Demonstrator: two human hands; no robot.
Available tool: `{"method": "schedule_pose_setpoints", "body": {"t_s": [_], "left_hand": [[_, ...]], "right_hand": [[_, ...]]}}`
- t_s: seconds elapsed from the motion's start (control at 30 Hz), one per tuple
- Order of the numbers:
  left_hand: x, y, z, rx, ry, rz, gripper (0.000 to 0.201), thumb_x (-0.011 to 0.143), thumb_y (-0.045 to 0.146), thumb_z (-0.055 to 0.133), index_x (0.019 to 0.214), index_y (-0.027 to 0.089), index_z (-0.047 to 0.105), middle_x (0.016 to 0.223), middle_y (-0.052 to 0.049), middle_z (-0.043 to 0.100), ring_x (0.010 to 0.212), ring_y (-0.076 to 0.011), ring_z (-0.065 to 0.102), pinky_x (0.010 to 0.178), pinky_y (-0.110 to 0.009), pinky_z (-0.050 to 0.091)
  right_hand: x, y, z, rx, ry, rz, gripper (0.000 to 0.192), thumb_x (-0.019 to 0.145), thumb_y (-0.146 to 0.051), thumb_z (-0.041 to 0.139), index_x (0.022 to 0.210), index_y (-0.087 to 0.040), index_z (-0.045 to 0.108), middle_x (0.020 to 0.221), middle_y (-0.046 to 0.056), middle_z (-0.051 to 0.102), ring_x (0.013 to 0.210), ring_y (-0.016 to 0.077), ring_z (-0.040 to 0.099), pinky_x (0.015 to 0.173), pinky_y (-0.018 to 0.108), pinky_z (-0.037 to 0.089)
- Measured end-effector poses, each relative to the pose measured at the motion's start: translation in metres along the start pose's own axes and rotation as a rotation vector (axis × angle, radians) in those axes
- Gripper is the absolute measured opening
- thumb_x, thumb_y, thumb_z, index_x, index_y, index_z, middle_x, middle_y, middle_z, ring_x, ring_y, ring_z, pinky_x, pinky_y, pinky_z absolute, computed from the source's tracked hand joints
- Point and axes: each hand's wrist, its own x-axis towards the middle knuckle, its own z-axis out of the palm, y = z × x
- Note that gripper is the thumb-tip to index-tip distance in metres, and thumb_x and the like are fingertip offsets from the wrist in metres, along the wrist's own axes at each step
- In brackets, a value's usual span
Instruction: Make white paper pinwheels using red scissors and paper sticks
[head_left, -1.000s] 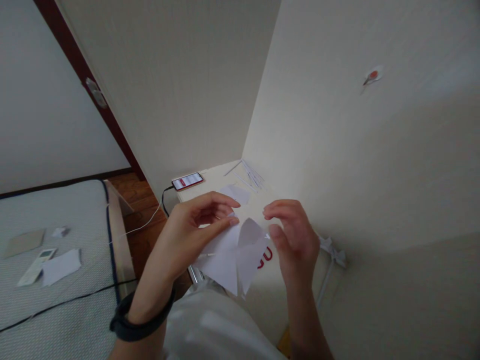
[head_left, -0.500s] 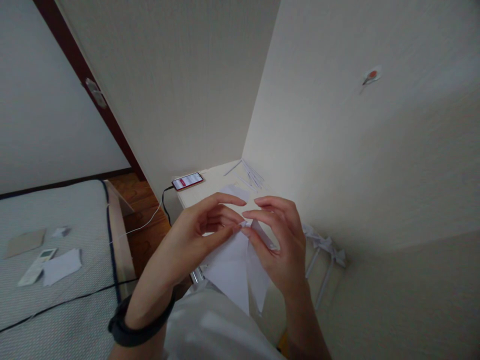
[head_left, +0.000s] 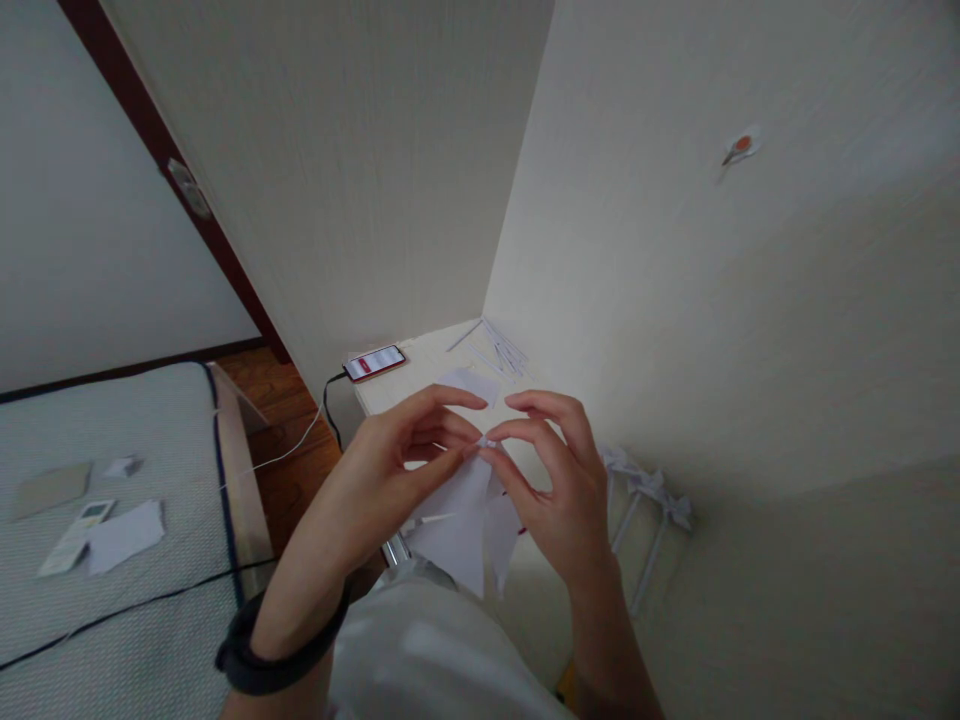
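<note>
A sheet of white paper (head_left: 456,530) hangs below my fingertips, gathered to a narrow pinched top and spreading into loose flaps. My left hand (head_left: 401,455) grips that top between thumb and fingers, with its index finger arched above. From the other side, my right hand (head_left: 559,480) pinches the same gathered spot with thumb and a finger, another finger raised. The fingertips of both hands nearly meet there. Behind them, another piece of white paper (head_left: 471,382) lies on the small white table (head_left: 390,395).
Thin white sticks (head_left: 501,348) lie in the table's far corner, by a phone (head_left: 375,362) on a cable. Paper flowers on stems (head_left: 651,490) stand at the right. Leftward is a bed (head_left: 150,420) with a remote control (head_left: 75,540) and paper scraps. Walls enclose the back and right.
The hanging paper has drawn up and narrowed, its lower flaps now ending higher. Both hands stay pinched at its top, shifted slightly left.
</note>
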Motion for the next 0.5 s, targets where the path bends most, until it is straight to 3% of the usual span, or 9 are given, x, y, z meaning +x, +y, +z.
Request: {"method": "schedule_pose_setpoints", "body": {"t_s": [0.17, 0.27, 0.37, 0.5], "left_hand": [[-0.0007, 0.0025, -0.0004, 0.0, -0.029, -0.006, 0.022, 0.085, 0.014, 0.063, 0.106, 0.02, 0.064, 0.081, 0.0, 0.072, 0.077, -0.0122, 0.07, 0.072, -0.02, 0.056], [-0.0008, 0.0018, 0.0016, 0.032, -0.081, -0.015, 0.033, 0.08, 0.014, 0.069, 0.112, 0.022, 0.062, 0.09, -0.002, 0.073, 0.086, -0.0144, 0.071, 0.079, -0.023, 0.057], [-0.0001, 0.0001, 0.0056, 0.115, -0.171, -0.075, 0.05, 0.076, 0.015, 0.073, 0.122, 0.023, 0.057, 0.103, -0.004, 0.073, 0.094, -0.0175, 0.07, 0.087, -0.03, 0.056], [0.0029, -0.0014, 0.0089, 0.126, -0.196, -0.112, 0.049, 0.078, 0.017, 0.071, 0.124, 0.023, 0.056, 0.107, -0.006, 0.073, 0.094, -0.0194, 0.07, 0.087, -0.032, 0.056]], "right_hand": [[0.002, -0.0009, -0.002, 0.047, 0.047, 0.026, 0.009, 0.09, -0.013, 0.063, 0.087, -0.021, 0.063, 0.102, 0.007, 0.063, 0.1, 0.0191, 0.061, 0.088, 0.035, 0.052], [0.0049, -0.0014, -0.0038, 0.089, 0.12, 0.075, 0.012, 0.089, -0.011, 0.062, 0.086, -0.022, 0.062, 0.095, 0.005, 0.064, 0.094, 0.0183, 0.062, 0.086, 0.035, 0.052], [0.0063, -0.001, -0.0044, 0.206, 0.221, 0.158, 0.014, 0.09, -0.01, 0.059, 0.086, -0.023, 0.061, 0.09, 0.002, 0.064, 0.089, 0.017, 0.062, 0.08, 0.033, 0.052], [0.0049, -0.0012, -0.0042, 0.326, 0.343, 0.296, 0.011, 0.091, -0.014, 0.059, 0.083, -0.023, 0.062, 0.086, 0.0, 0.062, 0.083, 0.015, 0.06, 0.069, 0.028, 0.052]]}}
